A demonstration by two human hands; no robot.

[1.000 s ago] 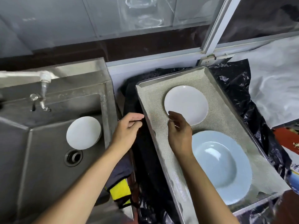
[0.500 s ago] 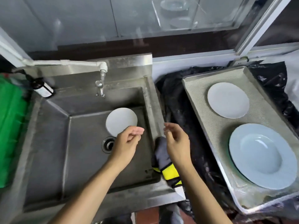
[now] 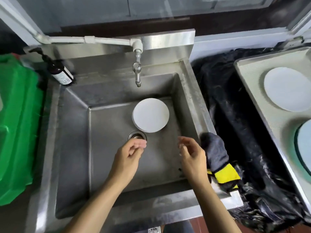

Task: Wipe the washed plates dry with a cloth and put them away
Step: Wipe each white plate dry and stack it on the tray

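A small stack of white plates (image 3: 150,115) lies in the steel sink (image 3: 72,132), just beyond the drain (image 3: 137,136). My left hand (image 3: 127,158) and my right hand (image 3: 191,155) hover over the basin in front of the plates, both empty with loosely bent fingers. A grey and yellow cloth (image 3: 218,158) hangs over the sink's right rim beside my right hand. On the lined tray (image 3: 249,78) at the right lie a white plate (image 3: 287,89) and a pale blue deep plate (image 3: 304,145), cut off by the frame.
A tap (image 3: 137,71) hangs over the back of the basin. A dark pump bottle (image 3: 58,73) stands at the sink's back left corner beside a green plastic crate (image 3: 18,125). Black plastic sheeting (image 3: 235,115) fills the gap between sink and tray.
My view has swung left from the tray to the sink. My right hand has left the white plate on the tray, and both hands have moved over the basin.
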